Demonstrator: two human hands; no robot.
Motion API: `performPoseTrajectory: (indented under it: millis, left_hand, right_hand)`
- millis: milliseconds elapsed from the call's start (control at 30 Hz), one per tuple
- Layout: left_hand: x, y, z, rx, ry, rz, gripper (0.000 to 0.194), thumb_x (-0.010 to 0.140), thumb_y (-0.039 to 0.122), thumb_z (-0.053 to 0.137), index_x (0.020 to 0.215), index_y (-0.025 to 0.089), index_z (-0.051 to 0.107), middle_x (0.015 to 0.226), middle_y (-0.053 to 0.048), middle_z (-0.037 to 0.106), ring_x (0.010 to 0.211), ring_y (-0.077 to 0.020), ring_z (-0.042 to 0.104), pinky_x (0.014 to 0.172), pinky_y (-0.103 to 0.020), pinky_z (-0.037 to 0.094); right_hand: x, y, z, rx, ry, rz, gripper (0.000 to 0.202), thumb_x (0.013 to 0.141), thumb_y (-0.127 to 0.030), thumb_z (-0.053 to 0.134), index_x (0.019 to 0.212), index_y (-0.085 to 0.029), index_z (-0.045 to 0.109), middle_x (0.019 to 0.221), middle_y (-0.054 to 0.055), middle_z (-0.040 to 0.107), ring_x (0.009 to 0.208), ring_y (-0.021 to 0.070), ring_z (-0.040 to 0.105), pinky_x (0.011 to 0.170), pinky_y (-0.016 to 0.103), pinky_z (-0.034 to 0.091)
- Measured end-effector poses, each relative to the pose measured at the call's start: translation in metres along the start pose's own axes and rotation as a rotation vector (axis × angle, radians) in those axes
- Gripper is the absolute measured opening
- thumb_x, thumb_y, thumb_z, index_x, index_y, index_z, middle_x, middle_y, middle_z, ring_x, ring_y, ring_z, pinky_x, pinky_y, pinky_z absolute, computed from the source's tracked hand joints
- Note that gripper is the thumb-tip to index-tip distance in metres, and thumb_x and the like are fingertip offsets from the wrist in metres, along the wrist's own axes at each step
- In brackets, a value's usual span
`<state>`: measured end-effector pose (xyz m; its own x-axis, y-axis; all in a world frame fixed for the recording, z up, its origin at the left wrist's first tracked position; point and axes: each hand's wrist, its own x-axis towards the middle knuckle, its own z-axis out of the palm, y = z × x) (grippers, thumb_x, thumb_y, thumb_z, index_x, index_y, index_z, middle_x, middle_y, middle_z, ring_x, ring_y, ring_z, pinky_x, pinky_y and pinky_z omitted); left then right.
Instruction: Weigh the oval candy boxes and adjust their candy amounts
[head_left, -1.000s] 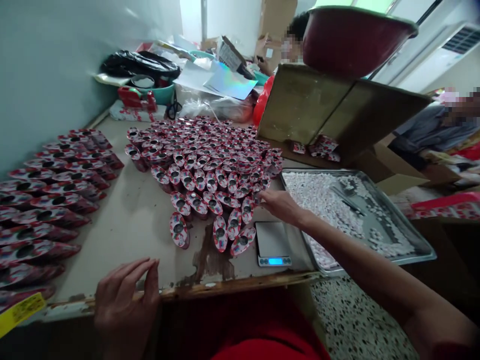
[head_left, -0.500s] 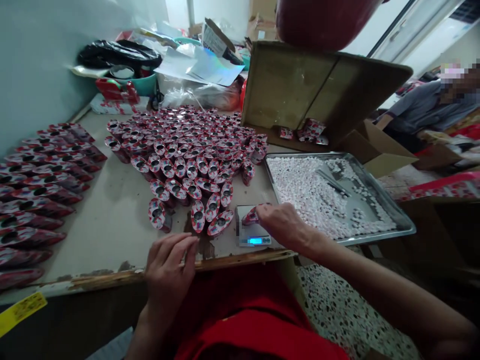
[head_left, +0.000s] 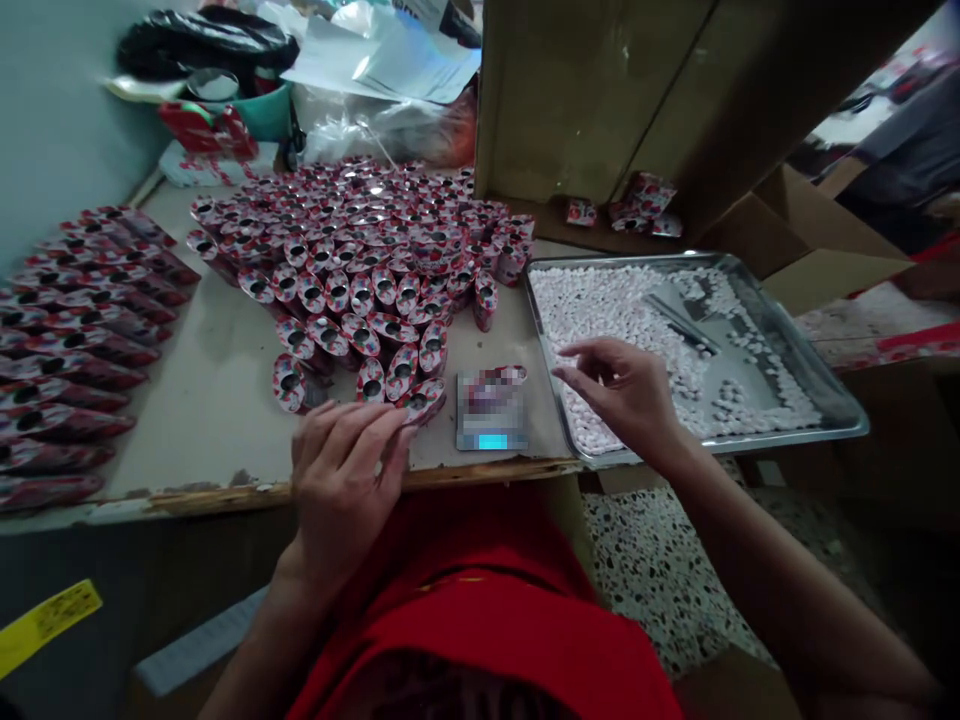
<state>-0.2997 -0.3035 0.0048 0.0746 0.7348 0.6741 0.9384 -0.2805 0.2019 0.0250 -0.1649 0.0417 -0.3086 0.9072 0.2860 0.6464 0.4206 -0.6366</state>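
2 hands (head_left: 349, 455) (head_left: 628, 390) near scale (head_left: 466, 434); display (head_left: 493, 442) blurred

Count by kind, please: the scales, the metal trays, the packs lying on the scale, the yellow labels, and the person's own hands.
Scale: 1
Metal tray: 1
Pack on the scale: 1
Yellow label: 1
Hands: 2 (left hand, right hand)
Total: 6

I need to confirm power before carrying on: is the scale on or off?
On: the scale has its display glowing blue.
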Motion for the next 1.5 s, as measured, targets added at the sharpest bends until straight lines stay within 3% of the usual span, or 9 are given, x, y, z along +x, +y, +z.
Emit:
performPoseTrajectory:
  millis: [233,367,533,733,867,1067,1200,1333,1500]
  left_hand:
    - [0.011,0.008,-0.012,0.083,-0.022,-0.097,0.027,0.097,0.028,0.077,0.123,0.022,0.07,0.114,-0.008,0.078,0.108,-0.0277,0.069,0.102,-0.044,0.051]
    - [0.017,0.015,-0.003,0.066,-0.074,-0.119,0.03,0.099,0.032,0.075,0.126,0.021,0.068,0.116,-0.008,0.077,0.109,-0.0264,0.069,0.102,-0.041,0.052]
    - [0.035,0.025,0.026,0.047,-0.141,-0.138,0.042,0.099,0.043,0.075,0.133,0.02,0.066,0.12,-0.008,0.077,0.113,-0.0284,0.068,0.105,-0.043,0.048]
    - [0.052,0.037,0.072,0.013,-0.309,-0.11,0.058,0.088,0.045,0.087,0.135,0.018,0.065,0.13,-0.013,0.075,0.12,-0.0359,0.064,0.103,-0.05,0.045]
    - [0.055,0.043,0.096,-0.046,-0.334,-0.104,0.034,0.087,0.037,0.087,0.115,0.022,0.074,0.106,-0.008,0.08,0.106,-0.0327,0.066,0.095,-0.048,0.044]
    - [0.097,0.062,0.136,-0.277,-0.123,0.135,0.024,0.091,0.016,0.075,0.113,0.024,0.074,0.105,-0.005,0.071,0.103,-0.0247,0.063,0.097,-0.041,0.05]
    - [0.145,0.089,0.161,-0.282,-0.037,0.592,0.014,0.101,0.015,0.063,0.109,0.023,0.072,0.105,-0.006,0.067,0.112,-0.0231,0.058,0.101,-0.038,0.05]
    - [0.17,0.107,0.176,-0.226,-0.092,0.951,0.016,0.102,0.011,0.062,0.102,0.024,0.071,0.106,-0.004,0.069,0.113,-0.0224,0.057,0.099,-0.04,0.047]
    - [0.154,0.115,0.192,-0.266,-0.08,0.653,0.011,0.098,0.014,0.069,0.102,0.024,0.072,0.099,-0.005,0.066,0.107,-0.0233,0.059,0.097,-0.039,0.049]
  right_hand:
    - [0.012,0.022,0.004,0.068,0.158,-0.001,0.024,0.099,-0.045,0.07,0.111,-0.025,0.072,0.099,0.007,0.07,0.085,0.0261,0.066,0.076,0.04,0.056]
    - [0.01,0.074,-0.017,-0.33,0.032,0.063,0.037,0.097,-0.048,0.073,0.126,-0.025,0.071,0.112,0.014,0.068,0.1,0.035,0.065,0.088,0.05,0.055]
    - [0.001,0.12,-0.01,-0.634,-0.367,0.065,0.051,0.092,-0.034,0.074,0.139,-0.019,0.065,0.125,0.02,0.064,0.112,0.042,0.061,0.091,0.053,0.051]
    - [0.005,0.124,-0.01,-0.429,-0.409,0.083,0.024,0.09,-0.027,0.065,0.112,-0.021,0.072,0.105,0.01,0.07,0.085,0.0289,0.066,0.076,0.041,0.05]
    - [0.001,0.117,-0.026,-0.295,-0.28,0.069,0.029,0.092,-0.048,0.076,0.108,-0.025,0.081,0.101,0.01,0.073,0.096,0.0342,0.066,0.091,0.049,0.05]
    - [-0.006,0.079,0.006,0.84,0.296,0.528,0.04,0.09,-0.06,0.082,0.109,-0.025,0.074,0.105,0.008,0.071,0.095,0.0265,0.067,0.084,0.039,0.058]
    - [0.007,0.066,0.022,1.624,0.345,0.887,0.026,0.109,-0.045,0.059,0.103,-0.021,0.066,0.101,0.012,0.071,0.093,0.0261,0.071,0.079,0.038,0.064]
    - [0.013,0.068,0.02,1.895,0.41,0.923,0.021,0.112,-0.029,0.049,0.104,-0.019,0.065,0.094,0.009,0.071,0.076,0.0202,0.07,0.066,0.028,0.063]
    - [0.015,0.069,0.02,1.951,0.448,0.961,0.021,0.108,-0.012,0.044,0.097,-0.019,0.061,0.084,0.005,0.069,0.07,0.0178,0.067,0.061,0.024,0.061]
